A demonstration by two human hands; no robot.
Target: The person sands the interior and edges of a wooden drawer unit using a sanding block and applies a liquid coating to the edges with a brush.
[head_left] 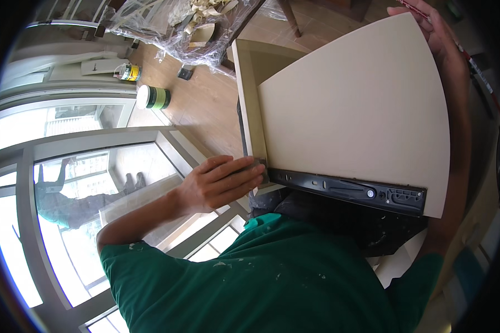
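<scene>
— What is being catalogued?
— One cream drawer (pixel 353 119), right of centre, being supported side panel uppermost over the lap.

— What is being shown as done?
— One black slide rail (pixel 330 185), being carried along the panel's near edge; its placement is being judged complete. Whether every fixing is tight cannot be told.

— What is being left?
— No fastening is being shown under way; any remaining work is not being revealed.

— And the hands?
— Left hand (pixel 219 183): fingers being laid close together over the near left corner, beside the rail's end; thumb hidden, so clamping cannot be told. Right hand (pixel 443 36): being placed at the far right corner, fingers partly hidden, closure not being shown.

— Surroundings?
— One white-and-green tub (pixel 156 97), being seen on the floor (pixel 191 108), far left.
</scene>
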